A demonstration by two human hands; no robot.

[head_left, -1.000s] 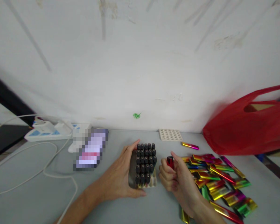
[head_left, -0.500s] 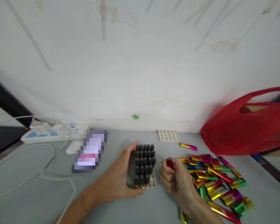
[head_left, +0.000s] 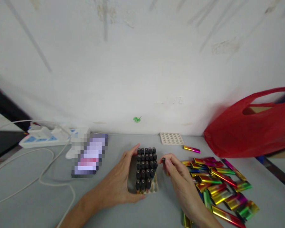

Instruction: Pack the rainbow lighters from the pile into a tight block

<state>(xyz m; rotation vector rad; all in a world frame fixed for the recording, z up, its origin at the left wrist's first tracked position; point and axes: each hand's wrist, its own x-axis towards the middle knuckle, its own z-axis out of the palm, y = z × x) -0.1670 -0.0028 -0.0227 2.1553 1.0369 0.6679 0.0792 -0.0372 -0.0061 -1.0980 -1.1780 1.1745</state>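
Several black-topped tubes (head_left: 146, 164) stand upright in rows in a pale holed tray (head_left: 154, 186), whose front right part shows bare holes. My left hand (head_left: 120, 177) is curved around the left side of this block, thumb at the front corner and fingers at the back. Just right of the block, my right hand (head_left: 178, 174) pinches one black-topped tube (head_left: 163, 161), held upright with its top showing; its lower part is hidden by the fingers. Shiny coloured tubes (head_left: 218, 193) lie in a loose pile to the right of my right hand.
A second pale holed tray (head_left: 171, 138) lies near the wall, with a single yellow-purple tube (head_left: 191, 149) beside it. At the right is a red bag (head_left: 249, 129). On the left are a phone (head_left: 91, 155), a power strip (head_left: 45, 137) and white cables (head_left: 54, 182).
My right hand has moved left, closer to the block. The tube in it now stands upright with its black top uppermost. My left hand stays around the block.
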